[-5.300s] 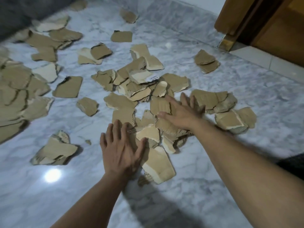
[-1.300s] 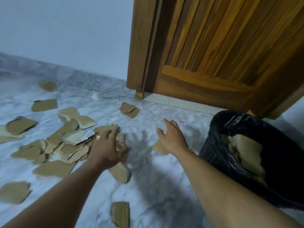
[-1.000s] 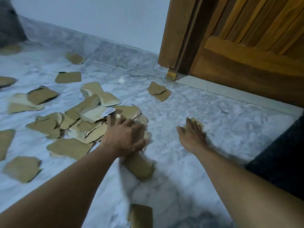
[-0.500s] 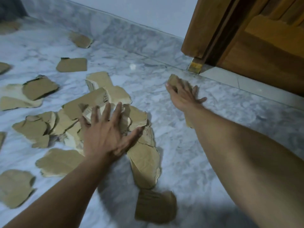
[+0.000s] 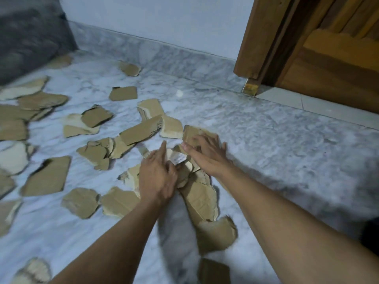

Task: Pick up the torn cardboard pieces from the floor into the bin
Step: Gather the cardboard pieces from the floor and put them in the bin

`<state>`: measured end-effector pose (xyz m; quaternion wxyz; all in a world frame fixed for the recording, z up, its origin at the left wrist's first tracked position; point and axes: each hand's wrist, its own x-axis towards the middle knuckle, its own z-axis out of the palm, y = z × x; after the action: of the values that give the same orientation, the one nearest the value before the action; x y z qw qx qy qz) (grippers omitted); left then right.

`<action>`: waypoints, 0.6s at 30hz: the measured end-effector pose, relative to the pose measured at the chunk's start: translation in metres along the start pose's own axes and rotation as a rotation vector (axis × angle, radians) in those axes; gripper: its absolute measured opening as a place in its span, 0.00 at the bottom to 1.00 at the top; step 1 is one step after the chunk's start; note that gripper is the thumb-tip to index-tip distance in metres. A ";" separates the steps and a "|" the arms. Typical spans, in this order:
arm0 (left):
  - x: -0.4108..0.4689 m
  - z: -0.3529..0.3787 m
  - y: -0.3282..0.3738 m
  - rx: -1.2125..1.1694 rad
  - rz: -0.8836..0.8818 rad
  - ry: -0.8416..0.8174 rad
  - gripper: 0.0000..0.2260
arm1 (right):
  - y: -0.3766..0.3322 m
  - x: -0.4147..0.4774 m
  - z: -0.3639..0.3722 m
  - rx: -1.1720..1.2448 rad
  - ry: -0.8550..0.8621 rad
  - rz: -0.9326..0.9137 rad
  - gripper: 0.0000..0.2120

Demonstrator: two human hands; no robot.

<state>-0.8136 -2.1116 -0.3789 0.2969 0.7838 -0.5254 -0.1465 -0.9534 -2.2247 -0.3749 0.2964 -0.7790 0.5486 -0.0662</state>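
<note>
Torn brown cardboard pieces (image 5: 141, 131) lie scattered over the marble floor (image 5: 276, 152), mostly left and centre. A small heap (image 5: 200, 193) of them sits between my hands, one piece bearing a white label (image 5: 178, 158). My left hand (image 5: 158, 175) is cupped against the heap's left side, thumb up. My right hand (image 5: 205, 152) lies flat with fingers spread on a piece (image 5: 191, 133) at the heap's far right. The pieces rest on the floor. Only a dark shape (image 5: 371, 234) at the right edge may be the bin.
A wooden door and frame (image 5: 307, 50) stand at the back right above a pale threshold (image 5: 307, 103). A dark grey cushion or sofa (image 5: 26, 39) fills the back left corner. More pieces (image 5: 214, 270) lie close to me at the bottom.
My right hand has come back from the far piece near the door frame, sliding it to the heap. My left hand has turned from flat on the pile to cupped at its side.
</note>
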 end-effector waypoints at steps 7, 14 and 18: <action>-0.024 -0.044 -0.057 0.328 -0.263 -0.129 0.55 | -0.019 -0.043 0.006 0.093 0.076 -0.029 0.40; -0.054 -0.043 -0.047 0.462 -0.305 0.009 0.38 | -0.045 -0.071 0.028 -0.056 -0.069 0.165 0.38; -0.076 -0.038 -0.047 0.427 -0.274 0.075 0.26 | -0.071 -0.102 0.047 0.081 0.060 0.132 0.38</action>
<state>-0.7896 -2.0176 -0.3846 0.1214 0.8975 -0.4219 -0.0420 -0.9155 -2.0993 -0.3528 0.3147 -0.7261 0.6043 -0.0921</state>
